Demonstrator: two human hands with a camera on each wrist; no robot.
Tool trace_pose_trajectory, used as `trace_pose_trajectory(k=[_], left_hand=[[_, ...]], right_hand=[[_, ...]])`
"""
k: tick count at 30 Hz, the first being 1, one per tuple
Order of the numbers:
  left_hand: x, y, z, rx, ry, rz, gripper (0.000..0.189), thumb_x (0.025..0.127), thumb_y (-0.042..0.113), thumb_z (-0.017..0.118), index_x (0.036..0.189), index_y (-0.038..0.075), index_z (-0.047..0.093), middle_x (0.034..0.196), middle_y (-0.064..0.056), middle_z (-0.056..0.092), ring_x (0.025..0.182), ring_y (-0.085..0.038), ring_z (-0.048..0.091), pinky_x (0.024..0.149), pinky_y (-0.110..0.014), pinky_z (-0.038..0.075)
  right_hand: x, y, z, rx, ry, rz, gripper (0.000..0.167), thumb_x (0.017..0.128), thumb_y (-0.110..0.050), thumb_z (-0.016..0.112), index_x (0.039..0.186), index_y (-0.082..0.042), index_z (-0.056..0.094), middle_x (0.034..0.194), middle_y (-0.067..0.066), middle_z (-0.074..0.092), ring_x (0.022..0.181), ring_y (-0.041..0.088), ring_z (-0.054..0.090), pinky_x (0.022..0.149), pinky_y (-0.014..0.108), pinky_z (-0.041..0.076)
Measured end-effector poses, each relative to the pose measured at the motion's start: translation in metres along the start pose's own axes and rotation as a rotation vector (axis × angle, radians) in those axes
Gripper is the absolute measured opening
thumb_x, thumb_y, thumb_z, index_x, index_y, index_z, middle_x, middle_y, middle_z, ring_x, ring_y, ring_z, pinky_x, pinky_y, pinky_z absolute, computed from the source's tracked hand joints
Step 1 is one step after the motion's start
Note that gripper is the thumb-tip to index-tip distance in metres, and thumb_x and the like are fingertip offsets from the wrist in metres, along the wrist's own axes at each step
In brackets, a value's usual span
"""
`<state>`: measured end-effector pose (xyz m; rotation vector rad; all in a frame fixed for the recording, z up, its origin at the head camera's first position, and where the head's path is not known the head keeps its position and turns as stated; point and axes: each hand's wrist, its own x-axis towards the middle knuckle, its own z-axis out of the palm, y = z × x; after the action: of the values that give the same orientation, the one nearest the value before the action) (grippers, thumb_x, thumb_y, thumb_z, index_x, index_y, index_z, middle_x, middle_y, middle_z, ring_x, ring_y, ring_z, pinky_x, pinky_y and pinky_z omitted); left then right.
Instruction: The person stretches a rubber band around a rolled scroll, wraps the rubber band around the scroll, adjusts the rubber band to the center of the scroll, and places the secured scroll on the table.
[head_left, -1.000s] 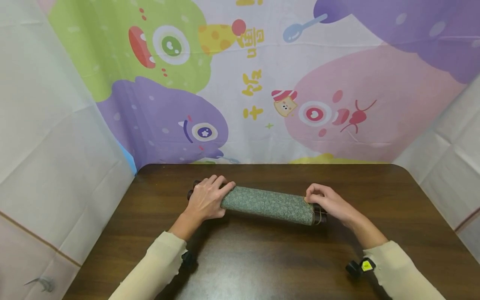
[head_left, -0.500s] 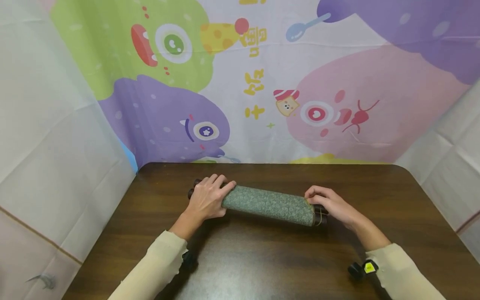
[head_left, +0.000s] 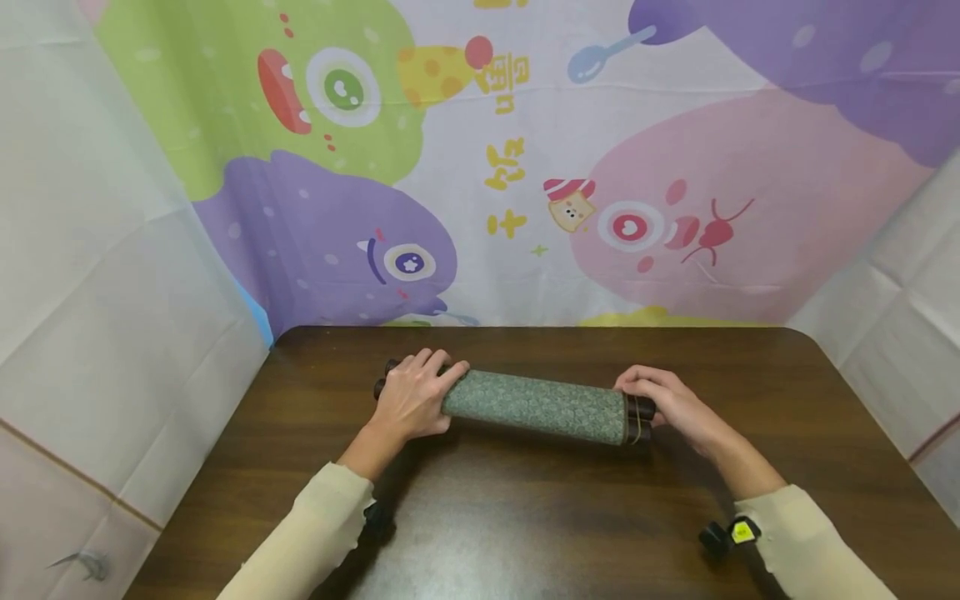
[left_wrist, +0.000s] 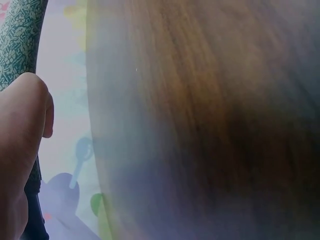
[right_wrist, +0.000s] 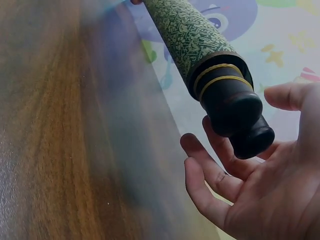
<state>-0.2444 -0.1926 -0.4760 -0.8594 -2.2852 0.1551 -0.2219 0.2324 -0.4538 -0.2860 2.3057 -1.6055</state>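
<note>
A rolled-up scroll [head_left: 536,404] with a green patterned cover and dark knobs at both ends is held up over the brown table, its right end lower in the head view. My left hand [head_left: 412,396] grips it near the left end, where two knobs stick out past the fingers. A thin yellow band [right_wrist: 226,79] loops round the dark knobs [right_wrist: 237,112] at the right end. Around that end my right hand [head_left: 667,404] has its fingers loosely bent and spread, the thumb beside the knobs and the other fingers behind and below them.
The brown wooden table [head_left: 525,525] reaches back to a cartoon-printed curtain [head_left: 495,275]. Pale cloth hangs along the left [head_left: 112,250] and right [head_left: 900,308] sides. Each wrist carries a small black camera.
My right fingers have let go of the yellow band at the cover's edge and shifted behind the right end. That end has risen slightly. The left hand keeps its grip.
</note>
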Motion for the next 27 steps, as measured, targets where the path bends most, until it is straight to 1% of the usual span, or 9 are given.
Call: trace_pose_trajectory(k=[5, 11, 16, 21, 24, 27], left_hand=[[-0.002, -0.002, 0.001, -0.001, 0.000, -0.018, 0.078, 0.055, 0.034, 0.097, 0.130, 0.023, 0.076, 0.112, -0.006, 0.075, 0.099, -0.029, 0.075, 0.081, -0.043, 0.068], [-0.009, -0.008, 0.001, -0.009, -0.030, -0.071, 0.080, 0.056, 0.034, 0.099, 0.132, 0.022, 0.075, 0.112, -0.007, 0.074, 0.101, -0.030, 0.074, 0.082, -0.045, 0.068], [-0.012, -0.011, -0.001, -0.001, -0.037, -0.104, 0.079, 0.059, 0.034, 0.098, 0.134, 0.020, 0.075, 0.112, -0.008, 0.074, 0.100, -0.032, 0.074, 0.080, -0.047, 0.068], [-0.012, -0.010, -0.001, 0.004, -0.021, -0.117, 0.077, 0.059, 0.032, 0.095, 0.133, 0.019, 0.075, 0.111, -0.009, 0.075, 0.097, -0.032, 0.073, 0.078, -0.048, 0.067], [-0.012, -0.010, 0.000, -0.003, -0.019, -0.145, 0.076, 0.060, 0.030, 0.093, 0.133, 0.018, 0.074, 0.110, -0.010, 0.075, 0.096, -0.032, 0.072, 0.077, -0.049, 0.066], [-0.012, -0.009, 0.000, -0.004, -0.026, -0.179, 0.075, 0.061, 0.028, 0.092, 0.133, 0.018, 0.074, 0.110, -0.011, 0.076, 0.095, -0.032, 0.072, 0.076, -0.049, 0.065]], right_hand=[[0.000, -0.001, -0.003, -0.002, 0.020, 0.004, 0.037, 0.115, -0.029, 0.054, 0.133, 0.002, 0.065, 0.116, -0.001, 0.066, 0.099, 0.012, 0.065, 0.082, 0.041, 0.062], [-0.004, 0.003, -0.011, 0.033, 0.068, 0.004, 0.037, 0.115, -0.027, 0.053, 0.139, 0.001, 0.060, 0.124, 0.001, 0.065, 0.101, 0.012, 0.073, 0.084, 0.041, 0.067], [-0.005, 0.006, -0.015, 0.067, 0.085, -0.005, 0.032, 0.116, -0.027, 0.054, 0.136, -0.004, 0.059, 0.120, 0.003, 0.066, 0.102, 0.009, 0.077, 0.082, 0.042, 0.067], [-0.005, 0.006, -0.015, 0.073, 0.084, -0.007, 0.030, 0.115, -0.028, 0.055, 0.135, -0.005, 0.060, 0.117, -0.002, 0.069, 0.102, 0.009, 0.078, 0.083, 0.042, 0.067], [-0.005, 0.007, -0.015, 0.072, 0.090, -0.011, 0.029, 0.116, -0.028, 0.054, 0.133, -0.005, 0.061, 0.116, -0.003, 0.071, 0.104, 0.010, 0.078, 0.083, 0.043, 0.067], [-0.005, 0.008, -0.016, 0.068, 0.099, -0.020, 0.029, 0.117, -0.028, 0.051, 0.132, -0.005, 0.062, 0.119, -0.001, 0.072, 0.106, 0.010, 0.079, 0.084, 0.043, 0.067]])
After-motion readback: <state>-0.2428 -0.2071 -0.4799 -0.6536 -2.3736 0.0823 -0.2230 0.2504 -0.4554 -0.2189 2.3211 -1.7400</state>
